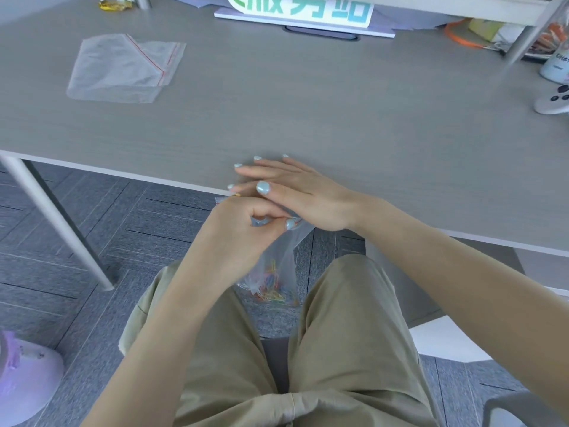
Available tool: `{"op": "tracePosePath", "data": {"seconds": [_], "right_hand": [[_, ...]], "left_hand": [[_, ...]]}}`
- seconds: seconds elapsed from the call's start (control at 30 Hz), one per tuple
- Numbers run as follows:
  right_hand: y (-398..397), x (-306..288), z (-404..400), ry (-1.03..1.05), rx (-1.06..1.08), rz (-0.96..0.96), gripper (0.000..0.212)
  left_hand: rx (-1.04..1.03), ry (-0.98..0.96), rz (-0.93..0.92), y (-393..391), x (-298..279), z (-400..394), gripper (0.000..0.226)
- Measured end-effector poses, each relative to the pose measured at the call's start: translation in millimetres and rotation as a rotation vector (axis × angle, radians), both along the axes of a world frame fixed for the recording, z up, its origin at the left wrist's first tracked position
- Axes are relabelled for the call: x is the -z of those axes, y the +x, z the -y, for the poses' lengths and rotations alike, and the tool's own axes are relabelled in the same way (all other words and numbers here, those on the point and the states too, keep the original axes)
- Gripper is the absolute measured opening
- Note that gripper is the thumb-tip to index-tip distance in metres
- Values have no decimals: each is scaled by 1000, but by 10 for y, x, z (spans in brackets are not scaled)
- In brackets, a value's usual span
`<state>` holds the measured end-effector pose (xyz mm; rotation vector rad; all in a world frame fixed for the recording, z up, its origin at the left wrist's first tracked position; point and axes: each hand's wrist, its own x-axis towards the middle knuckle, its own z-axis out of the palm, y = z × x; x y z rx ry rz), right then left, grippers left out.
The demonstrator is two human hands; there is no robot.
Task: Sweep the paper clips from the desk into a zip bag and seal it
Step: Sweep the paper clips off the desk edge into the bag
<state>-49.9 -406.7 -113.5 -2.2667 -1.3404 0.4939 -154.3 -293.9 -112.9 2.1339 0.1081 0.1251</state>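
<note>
The right hand (295,192) lies flat, fingers spread, at the near edge of the grey bench (308,103), while the left hand (243,229) pinches the top of a clear zip bag (284,251) (hanging below the edge) holding coloured paper clips (271,285).

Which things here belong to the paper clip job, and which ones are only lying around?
Part of the job:
- zip bag, pinched at its top by the left hand
- paper clips inside it
- right hand flat at the desk edge

Lying about:
- spare bags
- sign
- white controller
- cup
</note>
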Motion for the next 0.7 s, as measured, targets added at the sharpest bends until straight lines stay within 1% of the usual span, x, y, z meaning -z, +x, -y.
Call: {"op": "tracePosePath", "data": {"seconds": [0.07, 0.17, 0.3, 0.33, 0.4, 0.57, 0.7], "right_hand": [[26, 21, -62, 19, 18, -22, 57], [41, 31, -35, 74, 32, -88, 55], [24, 3, 17, 198, 146, -304, 54], [17, 4, 30, 220, 186, -324, 53], [-4, 6, 70, 214, 239, -282, 53], [-81, 38, 198, 204, 278, -225, 51], [-132, 70, 193, 207, 304, -148, 50]], "left_hand": [[-12, -6, 4, 5, 4, -39, 11], [-42, -19, -27, -4, 11, -105, 12], [-68, -9, -21, 16, -5, -148, 12], [-63, 4, -20, 25, -6, -145, 12], [-54, 30, -24, 42, -3, -139, 11], [-48, 80, -28, 61, 38, -177, 10], [-53, 77, -9, 59, 81, -242, 10]]}}
